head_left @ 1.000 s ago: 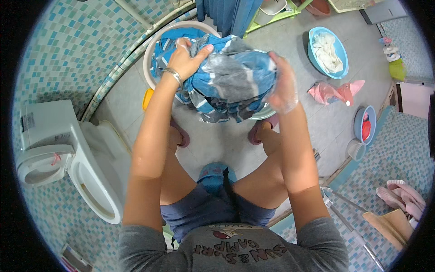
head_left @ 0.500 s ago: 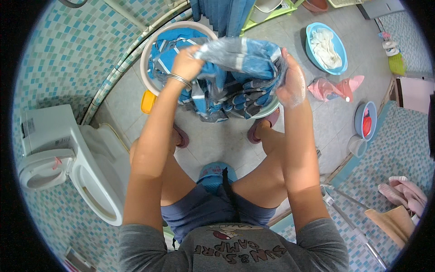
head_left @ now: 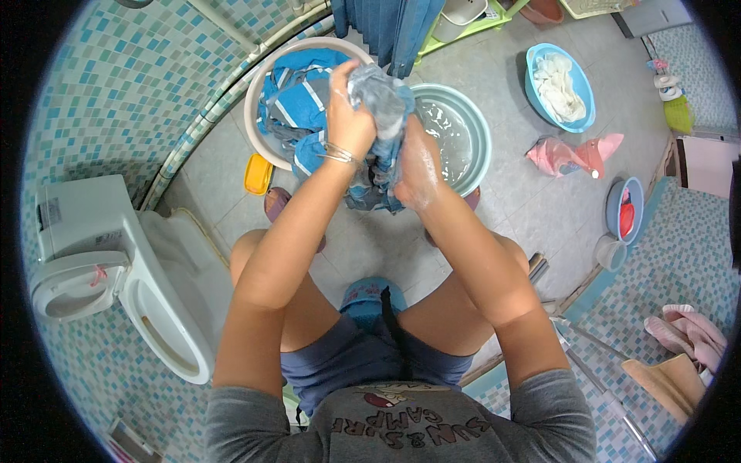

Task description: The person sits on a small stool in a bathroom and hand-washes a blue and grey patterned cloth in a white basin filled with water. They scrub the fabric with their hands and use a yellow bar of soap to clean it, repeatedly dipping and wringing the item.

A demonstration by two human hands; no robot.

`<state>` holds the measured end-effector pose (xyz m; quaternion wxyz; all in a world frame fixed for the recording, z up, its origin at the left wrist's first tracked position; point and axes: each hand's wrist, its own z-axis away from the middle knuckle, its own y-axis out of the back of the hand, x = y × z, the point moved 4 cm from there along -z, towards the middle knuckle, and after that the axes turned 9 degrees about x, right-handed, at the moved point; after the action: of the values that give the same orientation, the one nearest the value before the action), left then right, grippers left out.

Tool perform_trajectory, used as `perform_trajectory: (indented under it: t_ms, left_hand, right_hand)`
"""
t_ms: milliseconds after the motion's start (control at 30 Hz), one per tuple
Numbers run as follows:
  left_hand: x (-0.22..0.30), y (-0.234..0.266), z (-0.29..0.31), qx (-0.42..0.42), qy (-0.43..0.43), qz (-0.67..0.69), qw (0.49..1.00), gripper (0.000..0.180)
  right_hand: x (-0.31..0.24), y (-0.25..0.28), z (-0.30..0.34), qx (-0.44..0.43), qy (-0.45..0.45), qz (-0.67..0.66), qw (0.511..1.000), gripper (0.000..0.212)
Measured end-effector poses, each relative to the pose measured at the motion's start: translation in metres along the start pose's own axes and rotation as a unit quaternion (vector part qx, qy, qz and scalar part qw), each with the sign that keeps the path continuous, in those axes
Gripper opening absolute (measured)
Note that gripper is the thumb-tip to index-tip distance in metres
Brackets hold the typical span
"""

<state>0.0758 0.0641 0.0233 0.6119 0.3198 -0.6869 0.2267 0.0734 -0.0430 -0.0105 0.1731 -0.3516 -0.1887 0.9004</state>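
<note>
Striped cloth (head_left: 380,89) bunched between two bare hands, in front of two basins

We see the blue, grey and white cloth gathered into a wet-looking bundle, its upper end a grey crumpled lump and its lower folds hanging toward the floor. In the head view it sits between the off-white basin (head_left: 253,119) on the left and the pale green basin (head_left: 485,143) on the right.

Grip: the left hand (head_left: 351,123) is closed on the upper part of the bundle, thumb side up, with silver bracelets (head_left: 338,153) at the wrist. The right hand (head_left: 419,163) clasps the bundle from the right, a little lower; some of its fingers are hidden by the fabric. We note white foam on its back and wrist.

More blue fabric with white stripes (head_left: 305,96) fills the off-white basin; we cannot tell whether it joins the held piece. The pale green basin holds water with bright glints on it.

Round about: a yellow container (head_left: 258,174) lies just beside the off-white basin. On the far right we record a light-blue basin (head_left: 585,102) with white fabric (head_left: 557,85) inside, and a pink bag (head_left: 575,156) lying near it on the tiles. A white toilet (head_left: 85,212) stands at the left wall, and a blue curtain (head_left: 386,31) hangs behind the basins.
</note>
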Motion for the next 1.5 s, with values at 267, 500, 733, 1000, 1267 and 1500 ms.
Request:
perform_trajectory:
  t_ms: [267,500,733,1000,1267,1500]
  left_hand:
    - [0.011,-0.006,0.025,-0.099,-0.109,-0.163,0.976,0.042]
    - [0.049,-0.016,0.044,-0.091,-0.275,-0.18,0.94,0.037]
    - [0.023,0.013,-0.026,-0.074,-0.217,-0.232,0.945,0.035]
    - [0.015,0.03,-0.04,-0.238,-0.264,-0.253,0.9,0.073]
    - [0.018,0.006,-0.013,-0.26,-0.262,-0.25,0.895,0.064]
    - [0.028,0.02,-0.032,-0.152,-0.169,-0.151,0.962,0.041]
  right_hand:
    - [0.0,0.0,0.002,-0.021,0.037,-0.063,0.997,0.027]
    - [-0.003,0.024,-0.029,-0.192,0.031,-0.162,0.967,0.032]
    - [-0.033,0.001,0.005,-0.071,0.035,0.072,0.994,0.023]
    - [-0.076,-0.003,0.01,-0.064,0.123,0.097,0.986,0.034]
    - [-0.066,-0.008,0.016,-0.134,0.168,0.205,0.955,0.05]
    - [-0.029,0.023,-0.006,0.004,0.309,0.66,0.685,0.085]
